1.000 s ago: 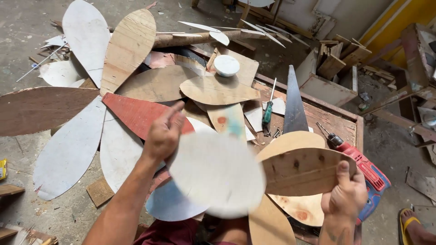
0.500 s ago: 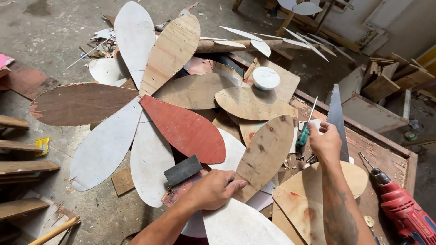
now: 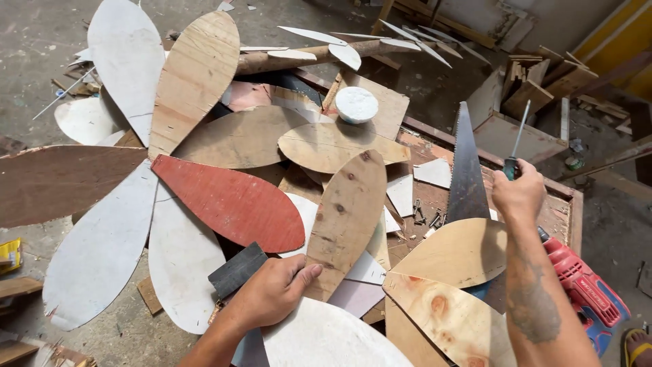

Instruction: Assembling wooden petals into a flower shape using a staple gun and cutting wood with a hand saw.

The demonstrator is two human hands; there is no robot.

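- Head view: the left hand (image 3: pixel 272 293) is laid flat, fingers together, on the near end of a plywood petal (image 3: pixel 346 221), which lies tilted among other leaf-shaped boards.
- A screwdriver (image 3: pixel 514 146) with a green handle is clamped upright in the closed right hand (image 3: pixel 519 197), at the right of the scene.
- A handsaw (image 3: pixel 467 170) is seen just left of that hand, blade pointing far.
- A red petal (image 3: pixel 231 204) lies left of the plywood petal, touching a dark block (image 3: pixel 236 270) near the left hand.
- A red drill (image 3: pixel 584 289) rests at the near right, beside the forearm.
- A white round disc (image 3: pixel 357 104) sits on the far boards.
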